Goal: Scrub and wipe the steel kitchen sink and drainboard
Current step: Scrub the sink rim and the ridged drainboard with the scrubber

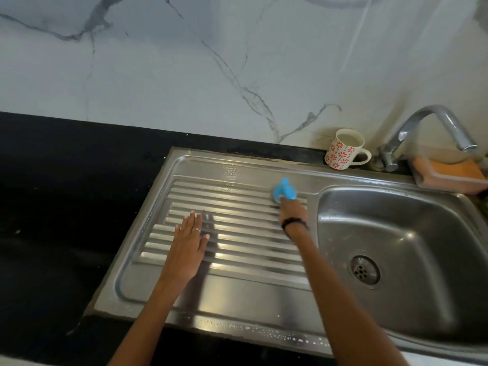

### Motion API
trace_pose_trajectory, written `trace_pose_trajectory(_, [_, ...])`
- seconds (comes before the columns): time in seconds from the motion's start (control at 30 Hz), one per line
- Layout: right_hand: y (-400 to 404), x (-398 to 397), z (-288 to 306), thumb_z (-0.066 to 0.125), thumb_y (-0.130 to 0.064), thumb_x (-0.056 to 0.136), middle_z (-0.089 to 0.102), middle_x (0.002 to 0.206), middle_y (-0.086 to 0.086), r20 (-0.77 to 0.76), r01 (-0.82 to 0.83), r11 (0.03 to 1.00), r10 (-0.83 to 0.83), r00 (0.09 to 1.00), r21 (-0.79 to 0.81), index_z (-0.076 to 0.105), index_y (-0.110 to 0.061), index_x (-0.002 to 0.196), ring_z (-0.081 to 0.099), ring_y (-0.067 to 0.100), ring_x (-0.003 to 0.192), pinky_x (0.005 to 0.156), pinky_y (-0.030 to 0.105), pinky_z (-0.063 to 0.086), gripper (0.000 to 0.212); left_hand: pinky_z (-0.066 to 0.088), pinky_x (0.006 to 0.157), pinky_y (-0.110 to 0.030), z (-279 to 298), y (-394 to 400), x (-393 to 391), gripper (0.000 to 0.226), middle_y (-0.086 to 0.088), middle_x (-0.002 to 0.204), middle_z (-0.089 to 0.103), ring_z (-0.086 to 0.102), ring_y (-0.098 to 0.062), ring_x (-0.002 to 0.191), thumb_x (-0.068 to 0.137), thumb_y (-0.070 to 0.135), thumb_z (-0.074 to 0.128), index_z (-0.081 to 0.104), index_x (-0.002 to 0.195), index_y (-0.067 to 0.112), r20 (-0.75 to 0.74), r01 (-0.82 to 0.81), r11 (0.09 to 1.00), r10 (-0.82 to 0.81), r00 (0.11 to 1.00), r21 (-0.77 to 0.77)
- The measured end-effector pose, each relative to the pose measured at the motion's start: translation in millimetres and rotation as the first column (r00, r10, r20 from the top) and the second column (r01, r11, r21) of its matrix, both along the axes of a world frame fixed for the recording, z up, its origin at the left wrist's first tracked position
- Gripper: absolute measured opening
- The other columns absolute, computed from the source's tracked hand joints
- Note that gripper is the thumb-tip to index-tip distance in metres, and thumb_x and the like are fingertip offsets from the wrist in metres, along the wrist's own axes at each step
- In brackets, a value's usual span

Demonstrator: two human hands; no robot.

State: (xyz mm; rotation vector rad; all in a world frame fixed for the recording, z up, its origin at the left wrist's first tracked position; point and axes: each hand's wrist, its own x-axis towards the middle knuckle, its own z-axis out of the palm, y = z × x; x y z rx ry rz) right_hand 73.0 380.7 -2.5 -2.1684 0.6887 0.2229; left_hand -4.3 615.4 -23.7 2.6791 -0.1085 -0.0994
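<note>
A steel sink unit lies in a black counter. Its ribbed drainboard (237,281) takes up the left part, and the sink bowl (412,223) with a round drain (365,269) is on the right. My right hand (291,210) grips a blue scrubber (284,191) and presses it on the far right ribs of the drainboard, near the bowl. My left hand (188,241) lies flat on the ribs at the left, fingers straight and a ring on one finger. Water drops dot the front rim.
A white mug with red flowers (343,152) stands behind the sink by the marble wall. A curved steel tap (427,133) rises at the back right, with an orange sponge in a pink tray (449,173) beside it. Black counter (66,207) stretches left.
</note>
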Motion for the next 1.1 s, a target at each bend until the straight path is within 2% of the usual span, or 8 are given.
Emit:
trace_pose_trajectory(0.2, [92.3,-10.7,-0.8,0.032,-0.038,0.099,0.059,0.098,0.017,-0.016,-0.433,0.901,0.433,0.901,-0.011,0.054,-0.001,0.121,0.056,0.030,0.089,0.076,0.034,0.043,0.048,-0.013,0.110,-0.023,3.8,24.7,0.2,0.056,-0.007,0.156,0.000,-0.005,-0.015,0.144,0.101,0.025,0.030,0.004,0.148,0.010,0.007,-0.013,0.999,0.013,1.000,0.041])
trace_pose_trajectory(0.33, [35.6,-17.2,2.6,0.032,-0.034,0.101,0.058,0.121,0.023,-0.062,-0.227,0.971,0.222,0.973,-0.074,0.053,-0.004,0.126,0.054,0.035,0.112,0.090,0.037,0.042,0.044,-0.008,0.114,-0.028,2.8,57.5,1.2,0.058,-0.005,0.156,-0.002,-0.010,-0.013,0.141,0.100,0.028,0.030,0.000,0.147,0.013,-0.013,0.016,0.999,-0.016,1.000,0.030])
trace_pose_trajectory(0.5, [33.7,-23.0,7.4,0.033,-0.039,0.099,0.056,0.122,0.024,-0.066,0.119,0.984,-0.128,0.990,-0.136,0.051,-0.001,0.124,0.054,0.036,0.112,0.090,0.038,0.042,0.049,-0.010,0.111,-0.025,10.8,92.2,5.3,0.058,-0.001,0.155,-0.008,-0.016,-0.005,0.135,0.100,0.028,0.029,-0.003,0.146,0.015,-0.054,0.014,1.000,-0.015,0.998,-0.016])
trace_pose_trajectory(0.63, [134.8,10.9,15.5,0.032,-0.032,0.101,0.058,0.118,0.020,-0.066,-0.083,0.996,0.084,0.994,0.007,0.051,0.000,0.122,0.056,0.031,0.108,0.080,0.032,0.041,0.043,-0.013,0.109,-0.021,6.8,97.9,-1.1,0.061,0.002,0.153,-0.012,-0.015,-0.006,0.138,0.099,0.031,0.032,-0.011,0.141,0.021,-0.039,0.043,0.997,-0.046,0.998,-0.066])
trace_pose_trajectory(0.8, [252.1,41.4,25.9,0.035,-0.030,0.099,0.054,0.124,0.019,-0.050,-0.299,0.943,0.309,0.950,0.143,0.046,0.000,0.129,0.053,0.031,0.113,0.095,0.038,0.041,0.044,-0.013,0.109,-0.025,-4.8,111.9,-15.1,0.063,0.000,0.154,-0.011,-0.019,-0.007,0.134,0.098,0.041,0.028,-0.016,0.138,0.020,-0.047,0.058,0.998,-0.057,0.997,0.022])
trace_pose_trajectory(0.9, [261.7,27.9,24.6,0.031,-0.029,0.099,0.055,0.121,0.021,-0.095,-0.385,0.917,0.394,0.914,0.102,0.050,0.001,0.124,0.053,0.033,0.110,0.090,0.039,0.041,0.043,-0.014,0.108,-0.029,-8.7,129.2,-20.2,0.071,0.002,0.151,-0.016,-0.022,-0.009,0.133,0.086,0.061,0.009,-0.017,0.138,0.020,-0.060,0.072,0.992,-0.066,0.996,0.104])
trace_pose_trajectory(1.03, [243.2,-44.2,-0.7,0.035,-0.035,0.098,0.059,0.094,0.015,-0.080,-0.378,0.901,0.402,0.912,0.214,0.054,0.001,0.117,0.050,0.020,0.075,0.069,0.033,0.043,0.045,-0.017,0.108,-0.028,-9.1,144.3,-31.2,0.069,0.002,0.151,-0.021,-0.026,-0.008,0.133,0.091,0.054,0.018,-0.020,0.138,0.020,-0.134,0.071,0.995,-0.062,0.989,0.068])
trace_pose_trajectory(1.1, [241.9,-57.1,-9.4,0.036,-0.042,0.096,0.061,0.098,0.015,-0.069,-0.339,0.933,0.349,0.935,0.124,0.055,-0.003,0.116,0.053,0.023,0.079,0.074,0.040,0.048,0.047,-0.018,0.108,-0.028,-7.1,148.9,-34.0,0.075,0.003,0.150,-0.023,-0.026,-0.009,0.134,0.084,0.066,0.002,-0.020,0.139,0.020,-0.140,0.085,0.994,-0.076,0.987,0.063])
